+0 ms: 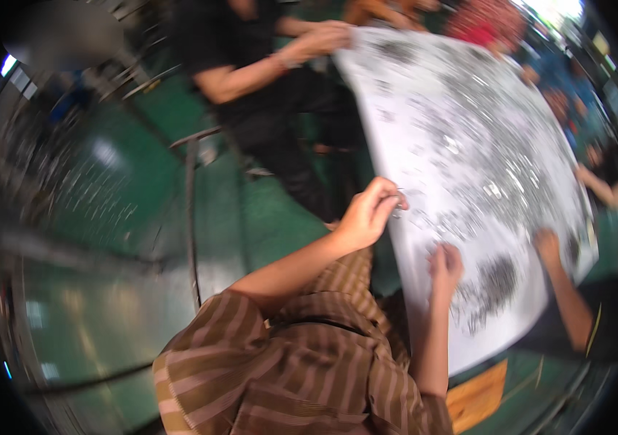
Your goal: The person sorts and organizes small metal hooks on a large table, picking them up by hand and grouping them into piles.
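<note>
A white-covered table (414,272) runs away from me on the right, strewn with many small shiny metal pieces (461,174) that are blurred. At its near left edge my left hand (368,216) is closed, thumb against fingers, on a small shiny metal piece (397,212). Over the white surface, lower and further right, my right hand (445,265) has its fingers drawn together; whatever they may hold is hidden. Just beyond it lies a dark pile of metal pieces (497,281).
A person in black (251,80) stands at the table's left side, hands at its edge. Another person's hand (546,246) rests across from mine, and several more people sit around. A metal rail (193,217) stands left of me on a green floor (124,167).
</note>
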The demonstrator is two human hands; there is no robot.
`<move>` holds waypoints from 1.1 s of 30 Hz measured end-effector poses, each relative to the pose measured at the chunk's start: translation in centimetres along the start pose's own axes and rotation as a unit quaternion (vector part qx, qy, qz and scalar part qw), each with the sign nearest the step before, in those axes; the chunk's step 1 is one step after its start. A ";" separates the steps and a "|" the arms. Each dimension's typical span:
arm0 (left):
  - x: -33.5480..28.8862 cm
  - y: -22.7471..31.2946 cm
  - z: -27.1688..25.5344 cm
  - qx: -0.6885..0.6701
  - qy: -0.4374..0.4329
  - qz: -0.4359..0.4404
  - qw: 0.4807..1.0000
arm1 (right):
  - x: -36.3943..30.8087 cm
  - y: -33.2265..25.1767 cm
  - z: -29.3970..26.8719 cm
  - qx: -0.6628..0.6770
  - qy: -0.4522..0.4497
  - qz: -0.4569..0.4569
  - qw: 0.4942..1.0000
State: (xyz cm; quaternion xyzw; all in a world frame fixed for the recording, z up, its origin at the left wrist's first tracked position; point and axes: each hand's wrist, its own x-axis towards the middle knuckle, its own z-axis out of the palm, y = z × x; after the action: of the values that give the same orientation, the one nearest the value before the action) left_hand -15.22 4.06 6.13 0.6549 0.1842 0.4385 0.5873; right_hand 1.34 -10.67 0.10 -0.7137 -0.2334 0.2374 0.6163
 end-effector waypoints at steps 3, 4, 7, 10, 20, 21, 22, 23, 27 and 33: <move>-0.1 1.2 -5.6 0.076 0.081 0.081 0.991 | 0.0 2.6 -1.0 -0.164 0.040 -0.194 0.966; -0.4 1.8 -7.7 0.088 0.129 0.081 0.984 | -0.5 2.8 -0.9 -0.170 0.029 -0.200 0.965; -2.8 5.0 -14.4 0.218 0.287 0.137 0.923 | -1.0 4.4 -1.5 -0.175 0.011 -0.230 0.957; -6.8 7.7 -21.4 0.360 0.452 0.192 0.793 | -1.1 4.2 -1.3 -0.204 0.006 -0.277 0.939; -23.2 8.3 -39.1 0.450 0.732 0.089 0.503 | -0.6 4.0 -1.6 -0.270 0.016 -0.231 0.935; -24.2 8.1 -39.7 0.450 0.740 0.051 0.498 | -0.5 4.2 -1.6 -0.277 0.017 -0.233 0.932; -25.0 7.9 -40.6 0.448 0.738 0.029 0.503 | -0.4 4.3 -1.6 -0.282 0.017 -0.236 0.930; -25.7 7.9 -41.6 0.447 0.737 0.007 0.507 | -0.3 4.4 -1.7 -0.287 0.015 -0.240 0.927; -25.9 8.8 -44.8 0.456 0.714 -0.051 0.529 | -0.6 4.3 -1.8 -0.324 0.021 -0.245 0.914; -27.8 10.6 -50.0 0.507 0.675 -0.102 0.526 | 0.2 5.3 -2.4 -0.379 0.036 -0.273 0.883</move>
State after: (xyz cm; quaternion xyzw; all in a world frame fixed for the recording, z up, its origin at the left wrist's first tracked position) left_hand -72.91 10.82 2.33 0.3278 0.7825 0.5193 -0.1029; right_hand 3.20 -13.07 -4.82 -0.8087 -0.4689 -0.0731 0.3477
